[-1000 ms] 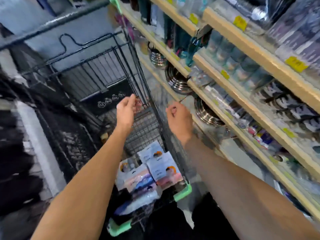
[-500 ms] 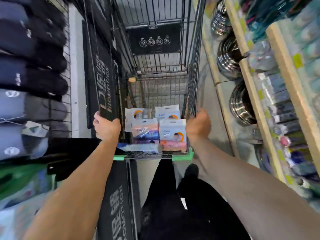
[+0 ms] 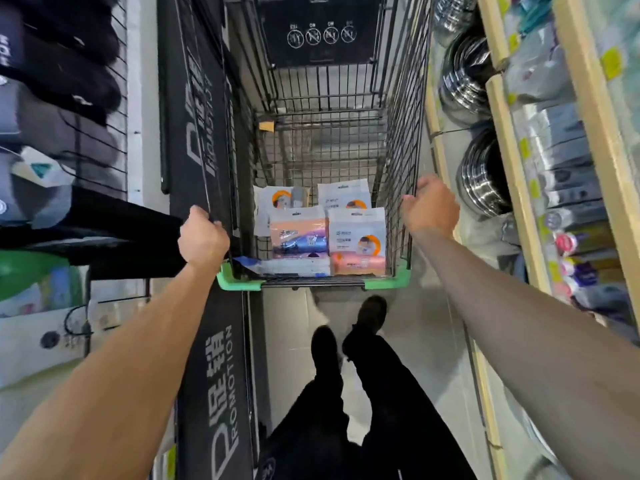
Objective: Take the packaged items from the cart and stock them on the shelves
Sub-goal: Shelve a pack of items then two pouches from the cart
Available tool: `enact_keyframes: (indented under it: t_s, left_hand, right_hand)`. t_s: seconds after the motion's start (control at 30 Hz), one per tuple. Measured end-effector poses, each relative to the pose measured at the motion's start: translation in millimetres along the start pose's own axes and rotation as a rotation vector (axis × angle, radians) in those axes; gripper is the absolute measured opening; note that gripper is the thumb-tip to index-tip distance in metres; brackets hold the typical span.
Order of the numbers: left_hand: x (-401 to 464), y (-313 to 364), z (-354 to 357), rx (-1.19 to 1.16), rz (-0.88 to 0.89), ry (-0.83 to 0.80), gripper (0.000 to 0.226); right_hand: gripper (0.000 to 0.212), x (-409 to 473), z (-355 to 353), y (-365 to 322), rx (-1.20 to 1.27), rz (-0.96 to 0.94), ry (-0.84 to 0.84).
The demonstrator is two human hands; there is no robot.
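A black wire cart [image 3: 398, 109] with green corner bumpers stands in the aisle in front of me. Several white, orange and pink packaged items [image 3: 356, 233] lie stacked at its near end. My left hand [image 3: 202, 239] is closed around the cart's left rim near the green corner. My right hand [image 3: 431, 207] grips the top of the right wire wall. The wooden shelves [image 3: 519, 188] run along the right side, close to the cart.
Steel bowls [image 3: 483, 174] sit on the lower shelves, with boxed and bottled goods [image 3: 568, 168] above. A black promotion banner [image 3: 204, 133] and dark caps on a wire rack [image 3: 62, 81] line the left. My legs and shoes [image 3: 346, 341] stand behind the cart.
A second ago both hands were raised near the cart's far end; they came down onto the near rim. My view tilted down. The hands now sit a little further apart on the cart.
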State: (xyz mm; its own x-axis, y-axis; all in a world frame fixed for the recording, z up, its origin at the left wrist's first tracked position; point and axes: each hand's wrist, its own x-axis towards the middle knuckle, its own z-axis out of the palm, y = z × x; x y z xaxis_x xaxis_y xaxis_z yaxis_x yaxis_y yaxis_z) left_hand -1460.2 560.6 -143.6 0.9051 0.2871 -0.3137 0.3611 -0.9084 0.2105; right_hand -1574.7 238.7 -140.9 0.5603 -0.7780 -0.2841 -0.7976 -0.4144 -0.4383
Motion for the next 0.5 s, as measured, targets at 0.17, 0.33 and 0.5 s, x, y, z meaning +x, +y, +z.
enact_keyframes:
  t_s: [0.17, 0.33, 0.5]
  left_hand:
    - [-22, -45, 14, -0.132, 0.034, -0.085, 0.016]
    - [-56, -90, 24, -0.224, -0.028, -0.188, 0.024]
    - [-116, -115, 35, -0.203, -0.041, -0.226, 0.024]
  right_hand:
    - [0.024, -41, -3, 33, 0.002, 0.016, 0.077]
    - [0.028, -81, -14, 75, 0.001, -0.002, 0.080]
    - [0.026, -116, -25, 121, -0.008, 0.012, 0.067]
